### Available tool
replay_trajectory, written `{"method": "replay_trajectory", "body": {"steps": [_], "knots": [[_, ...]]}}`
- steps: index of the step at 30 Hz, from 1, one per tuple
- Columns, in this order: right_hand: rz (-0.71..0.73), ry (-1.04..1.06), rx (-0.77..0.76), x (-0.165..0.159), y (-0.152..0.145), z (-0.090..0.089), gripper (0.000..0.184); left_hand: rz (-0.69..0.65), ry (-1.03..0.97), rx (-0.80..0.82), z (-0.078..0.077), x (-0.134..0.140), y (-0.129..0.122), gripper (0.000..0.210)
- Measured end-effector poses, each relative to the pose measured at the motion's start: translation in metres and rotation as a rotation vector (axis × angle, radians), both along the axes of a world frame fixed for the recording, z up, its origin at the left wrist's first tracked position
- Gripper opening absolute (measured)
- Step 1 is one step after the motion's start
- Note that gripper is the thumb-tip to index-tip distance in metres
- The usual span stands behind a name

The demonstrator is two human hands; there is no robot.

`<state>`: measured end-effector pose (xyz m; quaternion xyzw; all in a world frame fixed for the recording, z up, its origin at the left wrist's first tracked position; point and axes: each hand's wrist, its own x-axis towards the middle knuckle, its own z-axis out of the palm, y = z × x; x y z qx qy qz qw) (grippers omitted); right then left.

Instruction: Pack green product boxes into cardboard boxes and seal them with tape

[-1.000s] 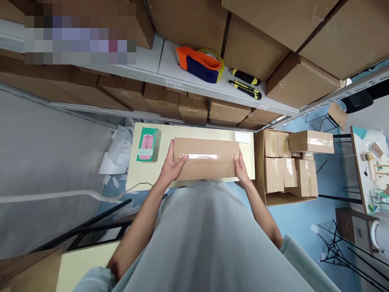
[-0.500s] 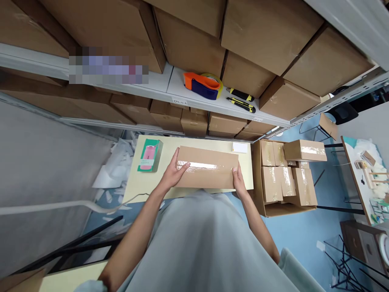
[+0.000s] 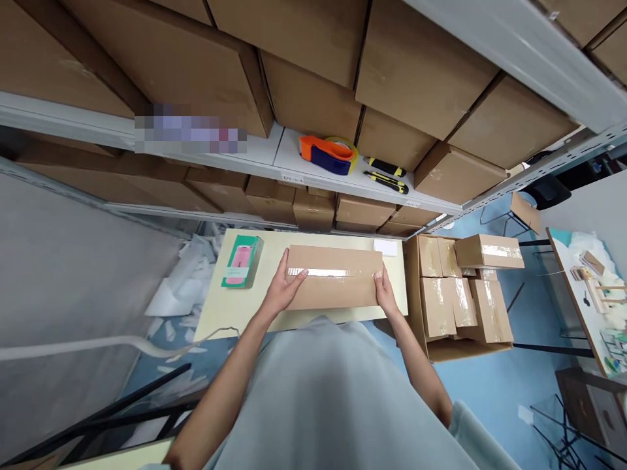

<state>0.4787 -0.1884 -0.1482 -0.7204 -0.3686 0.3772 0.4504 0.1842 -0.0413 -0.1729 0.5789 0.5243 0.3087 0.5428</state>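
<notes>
A long brown cardboard box (image 3: 337, 290) with clear tape along its top face is held between my two hands, over the pale yellow table. My left hand (image 3: 283, 287) grips its left end, thumb lying on the top by the tape. At the right end, my right hand (image 3: 385, 287) clasps the side, its thumb on the top face too. Left of the held box lies a green box with a pink picture (image 3: 240, 262) on the table. A small white card or box (image 3: 385, 247) rests near the table's back right corner, just behind the cardboard box.
Shelving (image 3: 289, 153) full of cardboard boxes rises in front, bearing an orange and blue tape dispenser (image 3: 329, 155) and two yellow-black box cutters (image 3: 386, 175). A large open carton (image 3: 414, 297) holding several taped boxes stands right of the table (image 3: 220, 320). A pale cable (image 3: 127, 341) runs at left.
My view has tilted slightly upward, so the shelf and table sit lower in the picture. Both hands keep the same hold on the cardboard box.
</notes>
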Motion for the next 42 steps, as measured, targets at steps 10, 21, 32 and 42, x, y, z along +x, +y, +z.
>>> {"method": "replay_trajectory", "body": {"steps": [10, 21, 32, 42], "knots": [[0.055, -0.378, 0.097, 0.017, 0.022, 0.032, 0.088, 0.012, 0.221, 0.418, 0.029, -0.007, 0.034, 0.092], [0.278, -0.751, 0.531, 0.036, 0.198, 0.124, 0.063, 0.051, 0.179, 0.835, 0.119, 0.068, 0.164, 0.063], [0.537, -1.044, 0.05, -0.026, 0.364, 0.182, 0.053, 0.065, 0.139, 0.744, 0.125, 0.114, 0.219, 0.054], [0.459, -0.992, -0.103, -0.037, 0.387, 0.171, 0.053, 0.114, 0.079, 0.706, 0.117, 0.092, 0.176, 0.045]]}}
